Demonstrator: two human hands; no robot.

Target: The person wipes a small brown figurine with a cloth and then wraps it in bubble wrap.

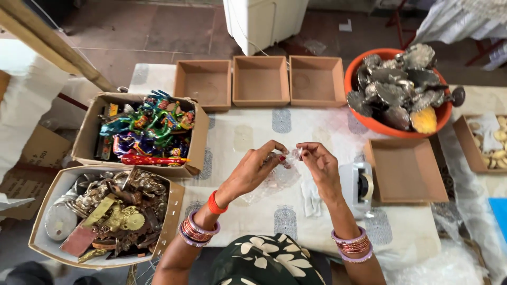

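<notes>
The person stands over a cloth-covered table (253, 132) with both hands raised just above its middle. The left hand (253, 169) and right hand (319, 163) meet at a small clear plastic bag (274, 179), pinching its top edge between thumb and fingertips, one hand on each side, so the crinkled film hangs down below the left palm toward the cloth. Whether anything sits inside the bag I cannot tell; it is too clear and rumpled. Both wrists carry stacks of bangles, and an orange band circles the left one. Just right of the right hand sits a white tape dispenser (359, 187), and beside that an open brown tray (406, 171). Along the far edge of the table three shallow brown boxes (260, 80) stand in a row, touching side by side. To their right an orange bowl (380, 126) is heaped with dark grey metal pieces. On the left, a cardboard box (84, 132) holds brightly painted figures, and nearer, a second carton (53, 211) is full of brass-coloured figurines. At the right edge another box (467, 145) holds pale round pieces.
</notes>
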